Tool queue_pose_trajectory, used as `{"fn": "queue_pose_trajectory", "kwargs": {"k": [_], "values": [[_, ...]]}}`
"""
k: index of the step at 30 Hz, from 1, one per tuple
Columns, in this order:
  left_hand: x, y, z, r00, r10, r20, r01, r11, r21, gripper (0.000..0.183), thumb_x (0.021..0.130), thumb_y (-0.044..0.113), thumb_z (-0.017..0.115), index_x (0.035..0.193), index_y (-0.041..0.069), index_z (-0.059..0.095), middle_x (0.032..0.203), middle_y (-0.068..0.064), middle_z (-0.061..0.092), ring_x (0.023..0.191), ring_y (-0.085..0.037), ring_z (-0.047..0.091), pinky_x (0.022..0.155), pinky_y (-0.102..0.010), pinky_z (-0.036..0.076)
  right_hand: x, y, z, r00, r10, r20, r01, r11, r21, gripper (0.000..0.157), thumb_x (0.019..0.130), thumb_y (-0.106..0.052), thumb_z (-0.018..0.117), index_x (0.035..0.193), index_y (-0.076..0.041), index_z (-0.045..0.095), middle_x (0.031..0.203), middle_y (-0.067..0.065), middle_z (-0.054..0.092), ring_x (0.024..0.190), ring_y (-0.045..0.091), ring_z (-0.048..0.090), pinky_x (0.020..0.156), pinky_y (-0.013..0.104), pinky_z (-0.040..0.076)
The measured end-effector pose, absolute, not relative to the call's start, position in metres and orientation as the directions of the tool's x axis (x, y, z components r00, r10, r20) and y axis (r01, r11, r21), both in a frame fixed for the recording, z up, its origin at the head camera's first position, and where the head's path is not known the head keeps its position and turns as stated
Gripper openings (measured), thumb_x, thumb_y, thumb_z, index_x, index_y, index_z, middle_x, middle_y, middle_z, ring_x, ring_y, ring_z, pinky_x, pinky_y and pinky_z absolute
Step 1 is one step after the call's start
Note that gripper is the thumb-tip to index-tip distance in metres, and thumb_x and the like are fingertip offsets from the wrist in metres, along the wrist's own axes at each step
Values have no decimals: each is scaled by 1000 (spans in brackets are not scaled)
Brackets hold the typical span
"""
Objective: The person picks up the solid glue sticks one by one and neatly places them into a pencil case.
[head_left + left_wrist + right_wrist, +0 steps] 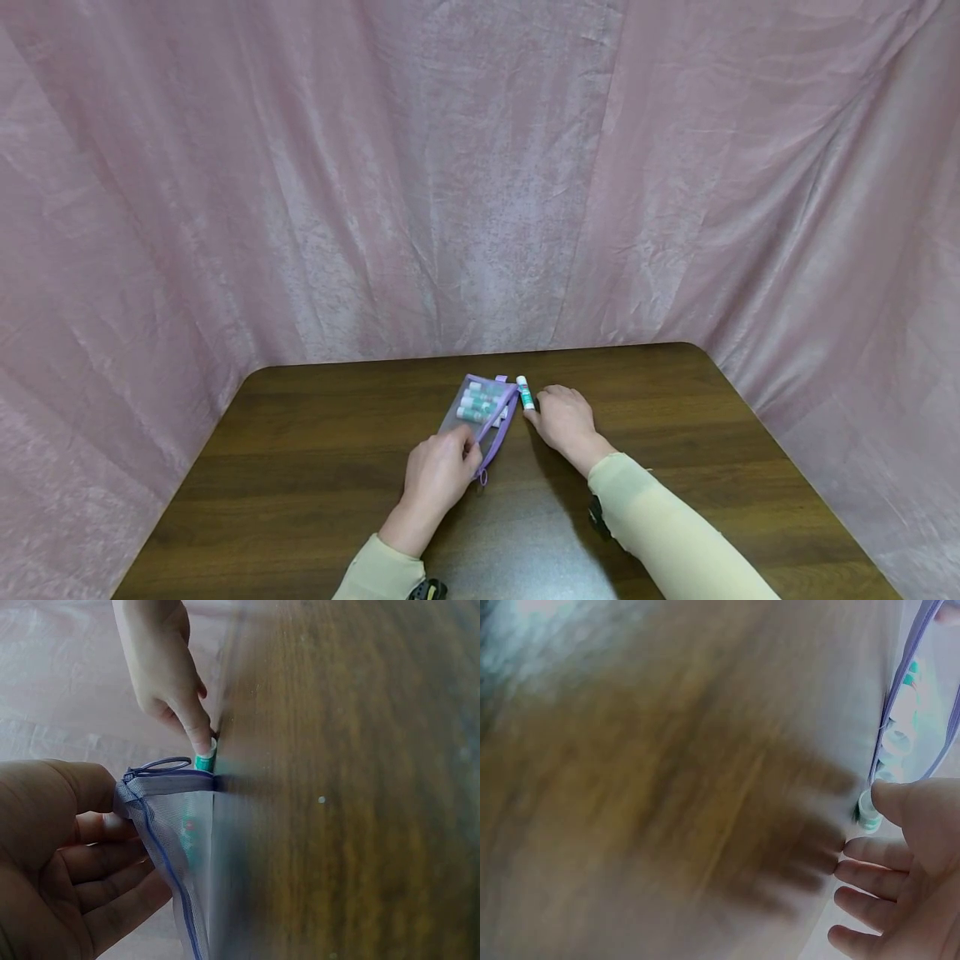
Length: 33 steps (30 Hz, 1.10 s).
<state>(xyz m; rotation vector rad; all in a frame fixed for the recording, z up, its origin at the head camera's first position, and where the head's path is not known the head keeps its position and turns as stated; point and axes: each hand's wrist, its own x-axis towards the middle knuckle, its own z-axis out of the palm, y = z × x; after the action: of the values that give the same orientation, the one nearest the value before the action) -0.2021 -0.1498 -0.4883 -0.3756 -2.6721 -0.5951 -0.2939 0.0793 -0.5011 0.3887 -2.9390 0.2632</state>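
Note:
A mesh zip pouch (459,408) with purple edging lies on the table, with several glue sticks (480,402) with white caps and green labels inside. My left hand (441,467) pinches its near corner by the zipper end between thumb and index finger; the other fingers sit behind the mesh in the left wrist view. Just right of the pouch's opening lies one more glue stick (525,392) on the table. My right hand (566,418) is beside it, its thumb (891,801) against the end of the stick and its other fingers (866,877) spread loosely.
The brown wooden table (330,467) has rounded far corners. Pink curtains (480,167) hang behind it and along both sides. A purple zipper pull loop (483,477) hangs from the pouch's near corner.

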Motion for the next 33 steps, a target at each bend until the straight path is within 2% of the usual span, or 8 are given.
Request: {"fn": "queue_pose_trajectory", "kwargs": {"k": [15, 24, 33], "values": [[-202, -149, -486, -882, 173, 437, 343, 874, 345, 28, 93, 14, 80, 75, 19, 59, 59, 10, 47, 50, -9, 39, 47, -32, 33, -298, 79, -505, -936, -248, 251, -287, 949, -131, 26, 100, -31, 81, 89, -9, 72, 101, 7, 75, 106, 34, 74, 99, 48, 54], [-202, -150, -487, -886, 170, 431, 336, 876, 346, 28, 94, 14, 79, 75, 20, 59, 59, 11, 46, 51, -8, 39, 47, -32, 34, -300, 79, -505, -931, -238, 277, -276, 955, -106, 24, 97, -26, 81, 80, -13, 70, 86, 2, 69, 91, 31, 74, 82, 47, 57], [-202, -150, -486, -882, 172, 438, 341, 876, 342, 29, 93, 14, 79, 75, 21, 58, 59, 11, 47, 51, -8, 39, 47, -32, 34, -302, 78, -504, -934, -222, 280, -258, 961, -99, 23, 96, -22, 81, 79, -12, 71, 81, 3, 69, 87, 32, 74, 78, 46, 58]]}}
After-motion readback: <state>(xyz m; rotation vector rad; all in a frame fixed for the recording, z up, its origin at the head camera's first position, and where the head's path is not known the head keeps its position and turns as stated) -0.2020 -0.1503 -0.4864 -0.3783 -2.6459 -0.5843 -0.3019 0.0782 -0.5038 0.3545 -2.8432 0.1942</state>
